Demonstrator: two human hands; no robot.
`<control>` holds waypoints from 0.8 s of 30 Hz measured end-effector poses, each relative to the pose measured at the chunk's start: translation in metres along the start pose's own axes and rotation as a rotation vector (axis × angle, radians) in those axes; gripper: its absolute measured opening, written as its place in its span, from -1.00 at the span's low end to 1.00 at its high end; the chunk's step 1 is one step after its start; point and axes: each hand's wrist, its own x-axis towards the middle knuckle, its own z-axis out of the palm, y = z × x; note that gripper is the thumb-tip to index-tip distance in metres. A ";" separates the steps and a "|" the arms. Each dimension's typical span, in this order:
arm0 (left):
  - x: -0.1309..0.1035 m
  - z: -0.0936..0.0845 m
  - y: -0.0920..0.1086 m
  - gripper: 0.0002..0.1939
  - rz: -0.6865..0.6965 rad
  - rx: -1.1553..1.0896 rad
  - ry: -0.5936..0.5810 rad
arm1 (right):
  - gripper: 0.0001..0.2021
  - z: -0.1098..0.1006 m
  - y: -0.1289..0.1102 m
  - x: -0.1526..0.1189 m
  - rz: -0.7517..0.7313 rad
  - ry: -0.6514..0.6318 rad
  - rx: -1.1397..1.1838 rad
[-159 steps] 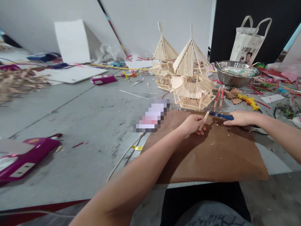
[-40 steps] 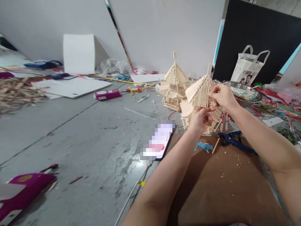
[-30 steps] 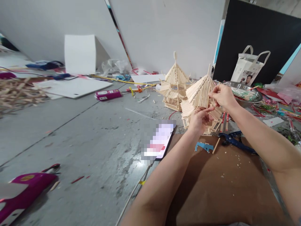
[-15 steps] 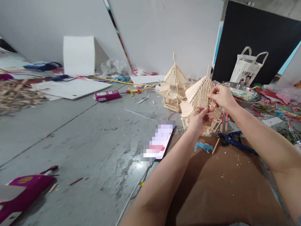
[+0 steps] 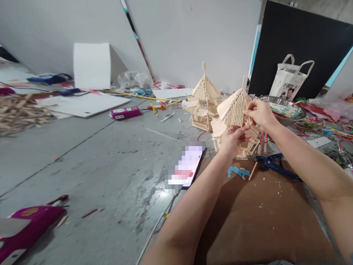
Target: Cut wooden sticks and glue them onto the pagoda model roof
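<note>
A small pagoda model of pale wooden sticks [image 5: 230, 110] stands at the edge of a brown board, its pointed roof covered with sticks side by side. My right hand [image 5: 260, 113] is at the roof's right slope, fingertips pinched on a thin wooden stick there. Just below, by the lower roof edge, my left hand [image 5: 232, 140] has thumb and forefinger closed together; what lies between them is hidden. Both hands cover part of the lower tier. Behind to the left is a second stick pagoda [image 5: 205, 95] with a looped finial.
Blue cutting pliers [image 5: 277, 167], a blue plastic piece [image 5: 238, 172] and a loose stick lie on the brown board [image 5: 264, 228]. Left of it is a phone [image 5: 190, 162] with a cable. A metal bowl [image 5: 299, 114] of wrapped sticks stands behind right; a magenta tool [image 5: 33, 224] lies front left.
Both hands stay at the roof with almost no movement. The left fingertips shift very slightly; the pagodas and other things stay put.
</note>
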 end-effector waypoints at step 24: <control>-0.008 -0.004 0.009 -0.81 -0.286 0.150 -0.332 | -0.78 -0.036 -0.013 -0.033 -0.093 -0.024 -0.001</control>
